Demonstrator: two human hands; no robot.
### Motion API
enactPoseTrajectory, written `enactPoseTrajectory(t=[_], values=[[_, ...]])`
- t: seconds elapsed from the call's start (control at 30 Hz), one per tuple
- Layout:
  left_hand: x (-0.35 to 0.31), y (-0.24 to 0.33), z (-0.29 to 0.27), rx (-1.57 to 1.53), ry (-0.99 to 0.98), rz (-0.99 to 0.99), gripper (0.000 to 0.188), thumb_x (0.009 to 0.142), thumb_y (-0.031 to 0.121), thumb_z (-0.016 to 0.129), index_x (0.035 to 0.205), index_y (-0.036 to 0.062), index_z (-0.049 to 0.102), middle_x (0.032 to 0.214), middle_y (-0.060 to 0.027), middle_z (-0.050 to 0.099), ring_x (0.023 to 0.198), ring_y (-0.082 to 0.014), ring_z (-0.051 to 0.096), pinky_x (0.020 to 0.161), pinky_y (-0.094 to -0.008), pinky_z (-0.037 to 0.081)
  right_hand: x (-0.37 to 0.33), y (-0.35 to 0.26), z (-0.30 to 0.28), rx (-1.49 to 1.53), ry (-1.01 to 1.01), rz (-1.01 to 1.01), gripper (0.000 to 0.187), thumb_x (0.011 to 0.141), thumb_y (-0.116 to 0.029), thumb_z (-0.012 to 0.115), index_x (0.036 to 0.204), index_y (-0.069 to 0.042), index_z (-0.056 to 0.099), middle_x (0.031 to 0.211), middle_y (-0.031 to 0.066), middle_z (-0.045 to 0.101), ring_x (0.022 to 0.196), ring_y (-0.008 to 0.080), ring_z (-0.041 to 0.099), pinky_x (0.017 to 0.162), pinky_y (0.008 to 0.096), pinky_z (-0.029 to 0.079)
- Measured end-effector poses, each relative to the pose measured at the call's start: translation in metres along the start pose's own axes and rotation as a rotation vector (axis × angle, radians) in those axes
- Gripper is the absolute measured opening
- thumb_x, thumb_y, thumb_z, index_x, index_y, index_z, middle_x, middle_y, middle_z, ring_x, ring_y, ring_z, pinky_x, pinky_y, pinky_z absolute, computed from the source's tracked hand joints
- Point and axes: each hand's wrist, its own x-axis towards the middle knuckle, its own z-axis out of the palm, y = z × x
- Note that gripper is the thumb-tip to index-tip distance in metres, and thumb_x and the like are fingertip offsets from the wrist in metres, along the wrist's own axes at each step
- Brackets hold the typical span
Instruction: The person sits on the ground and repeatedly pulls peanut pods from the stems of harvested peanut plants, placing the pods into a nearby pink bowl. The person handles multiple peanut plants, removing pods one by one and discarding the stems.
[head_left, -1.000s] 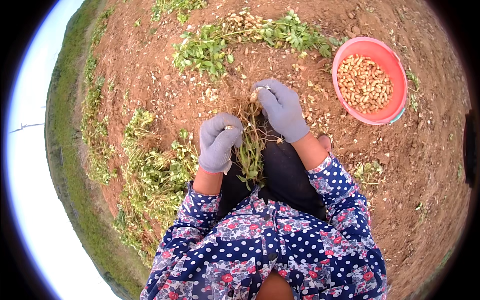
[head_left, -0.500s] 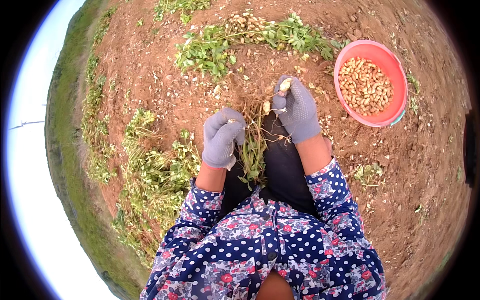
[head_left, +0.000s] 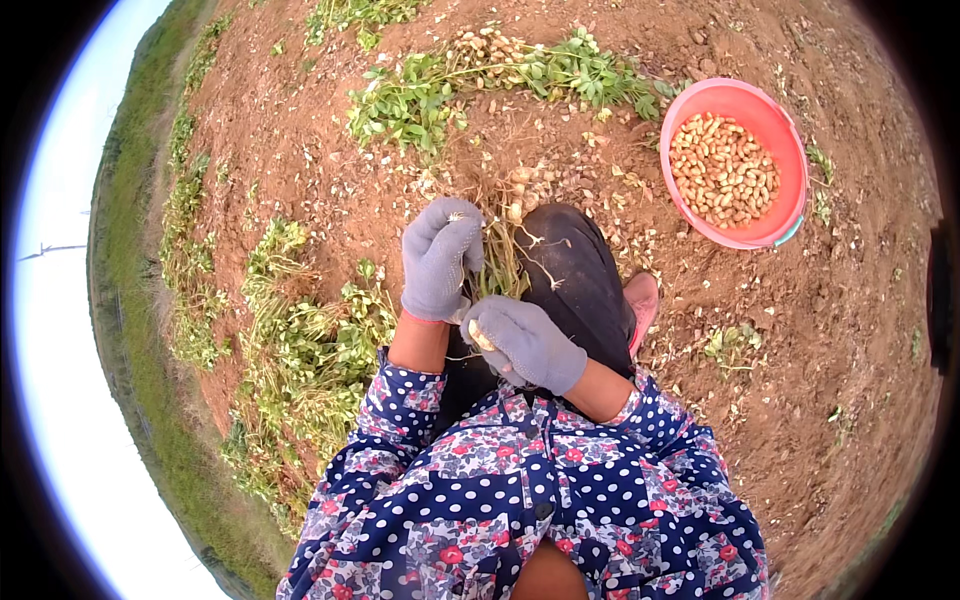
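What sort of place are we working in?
Probably a peanut field: bare reddish soil, uprooted peanut plants lying on it, and a pink bucket of unshelled peanuts.

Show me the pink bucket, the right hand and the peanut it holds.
Pink bucket (head_left: pixel 781 135): head view, bare inner wall.
Right hand (head_left: pixel 527 343): head view, gloved back.
Peanut (head_left: pixel 481 336): head view, exposed side of the shell.

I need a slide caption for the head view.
Gloved left hand at plant stems, gloved right hand holding a peanut; pink bucket of peanuts.
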Motion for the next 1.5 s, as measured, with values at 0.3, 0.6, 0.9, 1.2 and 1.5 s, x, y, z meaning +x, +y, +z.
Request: enactPoseTrajectory(t=[0.3, 0.6, 0.9, 1.2, 1.5], values=[[-0.059, 0.043, 0.027, 0.671, -0.123, 0.328, 0.034, 0.085, -0.003, 0.053, 0.118, -0.0037, 0.056, 0.100, -0.0133, 0.066, 0.078, -0.0156, 0.064, 0.072, -0.0281, 0.053, -0.018, -0.054, -0.041, 0.145, 0.305, -0.235, 0.033, 0.096, -0.012, 0.048, 0.125, 0.003, 0.049, 0.084, 0.0054, 0.057, 0.060, 0.0115, 0.056, 0.055, 0.0238, 0.047], [-0.048, 0.015, 0.057, 0.961, -0.544, 0.396, 0.025, 0.081, 0.017, 0.069, 0.101, 0.0027, 0.066, 0.081, -0.0103, 0.067, 0.065, -0.0232, 0.068, 0.056, -0.0338, 0.051, -0.045, -0.038, -0.047, 0.225, 0.259, -0.346, 0.038, 0.101, -0.027, 0.047, 0.128, -0.001, 0.049, 0.112, 0.0109, 0.065, 0.045, 0.0029, 0.040, 0.040, 0.0181, 0.027], [-0.050, 0.021, 0.076, 0.905, -0.392, -0.057, 0.023, 0.083, 0.018, 0.070, 0.099, 0.0021, 0.069, 0.067, -0.0067, 0.066, 0.056, -0.0069, 0.060, 0.052, -0.0226, 0.046, -0.038, -0.023, -0.061, 0.509, 0.219, -0.180, 0.036, 0.094, -0.016, 0.057, 0.126, 0.000, 0.055, 0.107, 0.0055, 0.065, 0.050, 0.0007, 0.042, 0.041, 0.0172, 0.027], [-0.061, -0.026, 0.065, -0.320, -0.271, -0.546, 0.022, 0.097, 0.019, 0.054, 0.093, -0.0002, 0.064, 0.068, -0.0117, 0.064, 0.053, -0.0169, 0.058, 0.050, -0.0259, 0.046, -0.041, -0.023, -0.060, 0.441, 0.249, -0.259, 0.032, 0.092, -0.009, 0.058, 0.122, 0.003, 0.057, 0.078, -0.0018, 0.057, 0.053, 0.0027, 0.044, 0.048, 0.0175, 0.032], [-0.057, -0.010, 0.062, -0.195, -0.417, -0.478, 0.017, 0.095, 0.014, 0.053, 0.097, -0.0008, 0.061, 0.063, -0.0117, 0.062, 0.048, -0.0187, 0.057, 0.045, -0.0281, 0.047, -0.038, -0.018, -0.061, 0.504, 0.308, -0.152, 0.025, 0.097, -0.017, 0.054, 0.113, 0.001, 0.059, 0.065, -0.0025, 0.052, 0.051, 0.0049, 0.046, 0.046, 0.0189, 0.035]])
